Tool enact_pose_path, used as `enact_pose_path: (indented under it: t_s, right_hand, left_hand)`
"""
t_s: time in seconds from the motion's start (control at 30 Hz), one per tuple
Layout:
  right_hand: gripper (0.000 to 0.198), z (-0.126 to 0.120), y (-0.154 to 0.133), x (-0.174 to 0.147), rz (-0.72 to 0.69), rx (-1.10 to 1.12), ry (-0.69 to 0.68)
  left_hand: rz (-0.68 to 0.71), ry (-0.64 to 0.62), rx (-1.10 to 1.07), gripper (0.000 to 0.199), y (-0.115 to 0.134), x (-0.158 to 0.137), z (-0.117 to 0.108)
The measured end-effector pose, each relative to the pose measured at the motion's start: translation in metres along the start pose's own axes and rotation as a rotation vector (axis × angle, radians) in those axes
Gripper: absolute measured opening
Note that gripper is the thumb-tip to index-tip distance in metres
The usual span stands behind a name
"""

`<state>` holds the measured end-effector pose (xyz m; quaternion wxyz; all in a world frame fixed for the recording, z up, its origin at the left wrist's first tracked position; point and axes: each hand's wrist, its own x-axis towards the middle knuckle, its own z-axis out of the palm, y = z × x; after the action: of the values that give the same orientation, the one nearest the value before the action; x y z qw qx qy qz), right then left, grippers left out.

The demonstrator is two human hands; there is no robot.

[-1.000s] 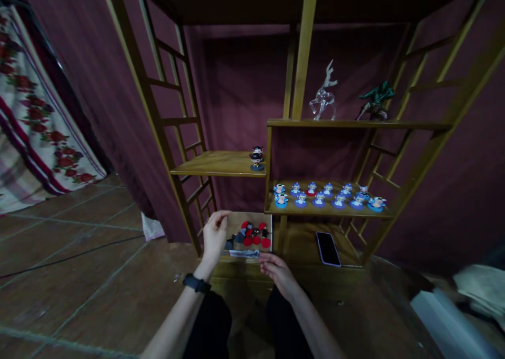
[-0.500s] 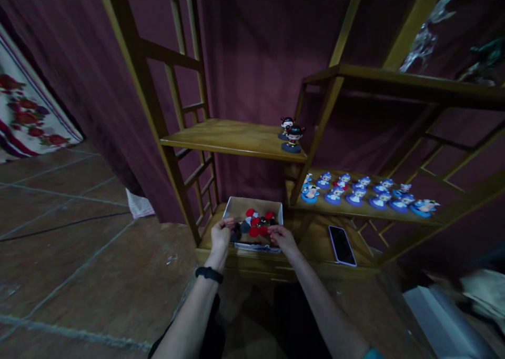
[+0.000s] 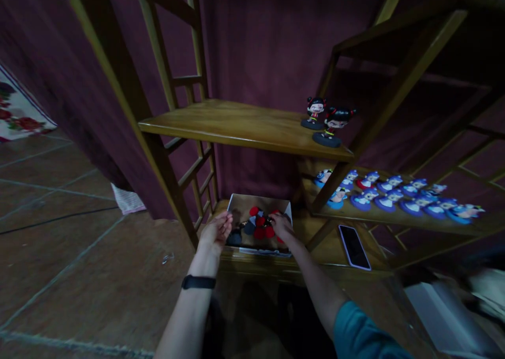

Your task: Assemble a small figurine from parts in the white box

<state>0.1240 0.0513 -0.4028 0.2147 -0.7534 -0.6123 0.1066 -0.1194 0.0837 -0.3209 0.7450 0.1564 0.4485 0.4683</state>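
A shallow open cardboard box (image 3: pixel 262 200) stands on the bottom shelf. In it lie small figurines (image 3: pixel 258 227) with red, grey and black parts, jumbled together. My right hand (image 3: pixel 281 226) reaches into the right side of the box, its fingers bent down and closed at one of the figurines; the fingertips are partly hidden. At the box's left edge my left hand (image 3: pixel 216 231) hovers palm up, fingers loosely curled and apart, with nothing visible in it. On the shelf above stand two black-haired figurines, a smaller one (image 3: pixel 314 112) and a larger one (image 3: pixel 333 127), on dark round bases.
Blue and purple figurines (image 3: pixel 389 198) stand in two rows on the right shelf. A phone (image 3: pixel 354 247) lies on the bottom shelf right of the box. The wooden shelf's left post (image 3: pixel 130 96) rises beside my left arm. A pale box (image 3: pixel 445 317) is at lower right.
My right hand has moved from the box's front right edge in over the figurines. My left hand has drawn slightly left and turned palm up. The view has shifted closer to the shelf.
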Motion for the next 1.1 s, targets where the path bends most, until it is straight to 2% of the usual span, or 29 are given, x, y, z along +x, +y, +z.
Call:
enact_pose_path:
  t_s: [0.13,0.3,0.47,0.53,0.73,0.9,1.0,1.1]
  right_hand:
    - [0.037,0.005,0.000,0.005,-0.064,-0.036,-0.031]
    - [0.041,0.012,-0.006,0.004,-0.164,0.048,-0.098]
    - [0.034,0.002,-0.006,0.010,-0.047,0.129,-0.010]
    - [0.034,-0.003,-0.006,0.011,-0.022,0.112,-0.013]
    - [0.043,0.005,-0.020,-0.003,-0.212,-0.032,-0.155]
    - [0.021,0.007,-0.031,-0.004,-0.132,-0.046,-0.181]
    - [0.022,0.002,-0.029,0.000,-0.086,0.020,-0.188]
    - [0.025,-0.005,-0.022,0.004,0.041,0.058,-0.158]
  left_hand:
    - [-0.027,-0.039,-0.047,0.020,0.004,0.002,-0.001]
    - [-0.019,-0.042,-0.076,0.021,0.009,0.001,-0.002]
    - [-0.022,-0.034,-0.099,0.021,0.012,0.001,-0.001]
    - [-0.022,-0.035,-0.106,0.021,0.013,0.001,0.000]
    - [-0.012,-0.067,-0.131,0.020,0.013,0.000,0.001]
    - [-0.020,-0.082,-0.141,0.022,0.013,0.000,-0.001]
    - [-0.024,-0.082,-0.134,0.022,0.015,0.000,-0.001]
    - [-0.013,-0.082,-0.123,0.021,0.016,-0.001,-0.002]
